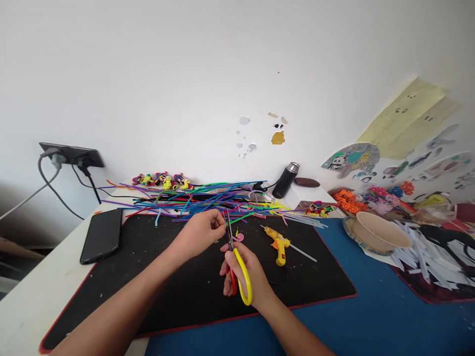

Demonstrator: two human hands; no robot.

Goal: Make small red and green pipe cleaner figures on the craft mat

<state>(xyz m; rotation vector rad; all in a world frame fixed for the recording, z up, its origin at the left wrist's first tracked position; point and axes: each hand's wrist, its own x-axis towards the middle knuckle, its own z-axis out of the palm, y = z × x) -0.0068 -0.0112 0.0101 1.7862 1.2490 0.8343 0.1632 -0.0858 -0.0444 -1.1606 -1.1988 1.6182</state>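
Note:
My right hand point(250, 272) grips a pair of scissors point(243, 277) with one yellow and one red handle, blades pointing up and away. Close to the blades, my left hand point(204, 230) is closed in a pinch; what sits between its fingertips is too small to make out. A pink curled pipe cleaner point(239, 238) lies on the black mat point(178, 296) just beyond the scissors. To the right of my hands rests a yellow glue gun point(277, 244) with a clear glue stick in its back end.
Many colourful pipe cleaners point(208, 200) lie heaped along the wall. Small colourful figures point(163, 180) stand at the back left. A phone point(101, 236) lies left, a black flask point(285, 181) leans at the back, and a bowl point(382, 231) sits right beside paper strips point(419, 262).

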